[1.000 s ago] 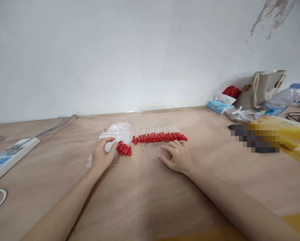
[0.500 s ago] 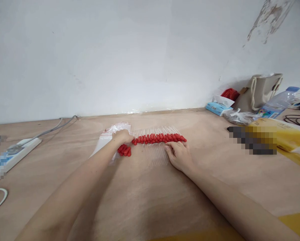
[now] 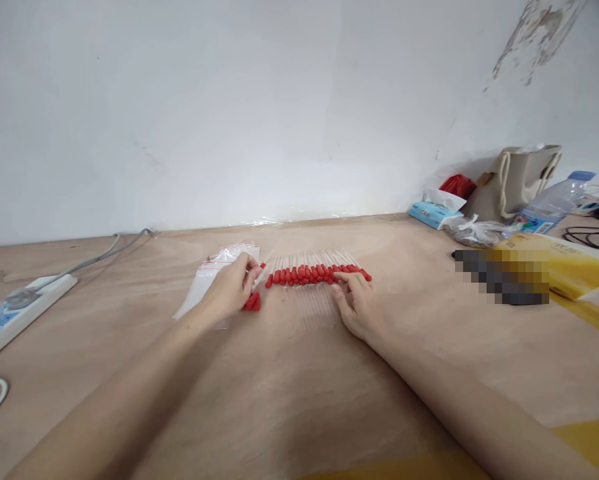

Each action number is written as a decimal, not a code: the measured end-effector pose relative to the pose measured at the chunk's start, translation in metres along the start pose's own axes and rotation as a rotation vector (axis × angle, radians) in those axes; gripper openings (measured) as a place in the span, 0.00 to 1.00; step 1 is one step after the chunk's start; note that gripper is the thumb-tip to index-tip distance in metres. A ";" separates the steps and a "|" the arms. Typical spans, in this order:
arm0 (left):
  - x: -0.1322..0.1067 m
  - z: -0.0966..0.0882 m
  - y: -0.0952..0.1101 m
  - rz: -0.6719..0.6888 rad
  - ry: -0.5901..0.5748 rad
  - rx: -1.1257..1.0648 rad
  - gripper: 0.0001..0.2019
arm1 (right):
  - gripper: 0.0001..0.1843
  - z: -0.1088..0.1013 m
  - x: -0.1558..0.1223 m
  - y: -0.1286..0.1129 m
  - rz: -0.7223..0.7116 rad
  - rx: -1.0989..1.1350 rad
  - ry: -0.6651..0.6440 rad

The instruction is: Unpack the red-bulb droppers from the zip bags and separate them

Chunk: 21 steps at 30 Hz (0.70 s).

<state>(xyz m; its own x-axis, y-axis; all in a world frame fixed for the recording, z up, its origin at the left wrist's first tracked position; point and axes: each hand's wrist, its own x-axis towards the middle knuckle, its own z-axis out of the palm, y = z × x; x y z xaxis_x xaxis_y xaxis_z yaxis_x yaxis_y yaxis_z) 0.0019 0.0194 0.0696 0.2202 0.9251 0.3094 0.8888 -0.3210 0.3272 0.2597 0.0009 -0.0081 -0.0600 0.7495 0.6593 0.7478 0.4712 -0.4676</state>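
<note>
A row of thin pale sticks with red bulb-shaped tips (image 3: 304,274) lies side by side on the table, tips toward me. At the row's left end, my left hand (image 3: 234,283) is closed in a pinch on a red-tipped stick (image 3: 263,266), mostly hidden by the fingers. Below that hand lie more red tips (image 3: 252,303) in a small pile, partly covered. My right hand (image 3: 357,300) rests at the row's right part, thumb and finger apart, fingertips touching the red tips. Clear plastic with fine parallel lines (image 3: 313,308) lies in front of the row.
Clear zip bags (image 3: 194,290) lie under and beside my left forearm. A white power strip (image 3: 34,310) is at the left. On the right are a tissue pack (image 3: 435,215), a knotted plastic bag (image 3: 477,232), a yellow package (image 3: 554,263), a bottle (image 3: 554,203) and a beige bag (image 3: 522,177).
My left hand has turned and drawn slightly toward me, its fingers now pinching a red-tipped stick. My right fingers have shifted up onto the red tips, thumb and finger further apart.
</note>
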 end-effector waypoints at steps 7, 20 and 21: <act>-0.064 0.048 0.003 0.388 0.163 -0.157 0.07 | 0.19 -0.012 -0.003 -0.008 -0.239 0.061 -0.049; -0.064 0.062 0.018 0.503 0.167 -0.191 0.07 | 0.10 0.003 -0.011 -0.025 -0.577 -0.059 -0.178; -0.065 0.062 0.017 0.504 0.163 -0.194 0.07 | 0.10 0.003 -0.011 -0.025 -0.577 -0.052 -0.181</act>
<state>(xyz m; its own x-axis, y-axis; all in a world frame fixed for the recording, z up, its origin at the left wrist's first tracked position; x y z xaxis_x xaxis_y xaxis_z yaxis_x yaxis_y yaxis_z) 0.0282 -0.0335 -0.0006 0.5198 0.6095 0.5986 0.5962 -0.7607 0.2569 0.2398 -0.0179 -0.0054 -0.5737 0.4487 0.6852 0.5921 0.8052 -0.0315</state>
